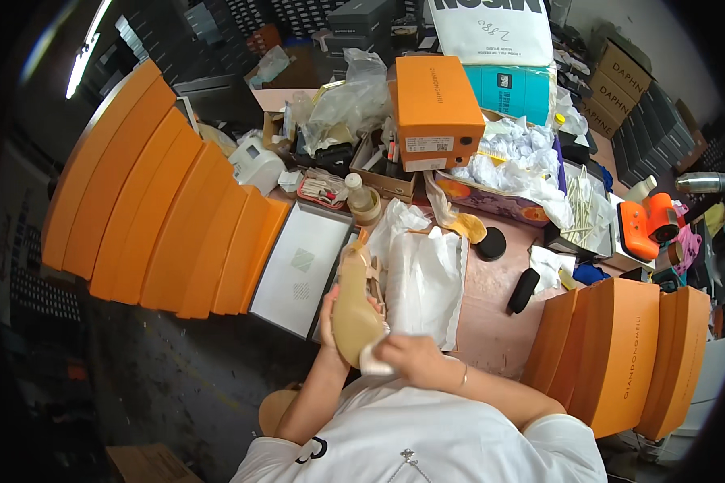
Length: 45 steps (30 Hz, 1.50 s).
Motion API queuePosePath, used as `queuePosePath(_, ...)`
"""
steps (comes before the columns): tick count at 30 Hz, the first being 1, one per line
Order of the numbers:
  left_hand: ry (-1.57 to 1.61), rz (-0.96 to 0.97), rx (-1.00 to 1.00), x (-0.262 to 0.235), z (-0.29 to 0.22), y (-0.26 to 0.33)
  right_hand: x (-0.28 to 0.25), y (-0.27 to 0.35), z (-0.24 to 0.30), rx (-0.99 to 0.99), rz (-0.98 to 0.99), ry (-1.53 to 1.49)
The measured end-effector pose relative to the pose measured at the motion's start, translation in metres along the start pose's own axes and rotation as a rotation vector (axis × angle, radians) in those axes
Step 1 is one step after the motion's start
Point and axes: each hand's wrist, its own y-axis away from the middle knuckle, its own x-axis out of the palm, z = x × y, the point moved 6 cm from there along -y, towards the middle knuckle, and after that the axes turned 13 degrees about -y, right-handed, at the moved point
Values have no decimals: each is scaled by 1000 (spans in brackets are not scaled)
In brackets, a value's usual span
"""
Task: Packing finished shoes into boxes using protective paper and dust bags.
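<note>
A beige shoe (353, 310) is held in front of my chest with its tan sole facing up. My left hand (328, 322) wraps round its side; some of the fingers are hidden behind the sole. My right hand (419, 358), a little blurred, is closed on a white cloth (374, 361) pressed against the shoe's near end. Just beyond, an open shoe box lined with white tissue paper (431, 274) lies on the table. A grey-white box lid (298, 262) rests to the left of it.
Stacked orange shoe boxes stand at the left (149, 209) and right (616, 354). Farther back are a pump bottle (358, 196), an orange box (437, 109), crumpled paper (515, 153) and an orange tool (638, 230). A black brush (524, 291) and a round black lid (490, 244) lie on the table.
</note>
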Motion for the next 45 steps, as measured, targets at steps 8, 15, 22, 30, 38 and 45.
queuePosePath(8,-125,32,-78,-27,-20,3,36,-33,6,42,43,121)
queuePosePath(15,-103,-24,-33,-46,-45,14,47,-86,11,100,-105,96)
queuePosePath(22,-89,-80,-161,-56,-56,12,51,-103,1,223,-201,174)
queuePosePath(30,-21,-40,-198,-45,-60,13,46,-88,13,122,-215,145)
queuePosePath(38,-459,-162,-12,-49,-53,15,-14,-63,-87,405,-569,-358)
queuePosePath(45,-2160,-901,780,-47,-150,5,-34,62,-134,812,-875,-1444)
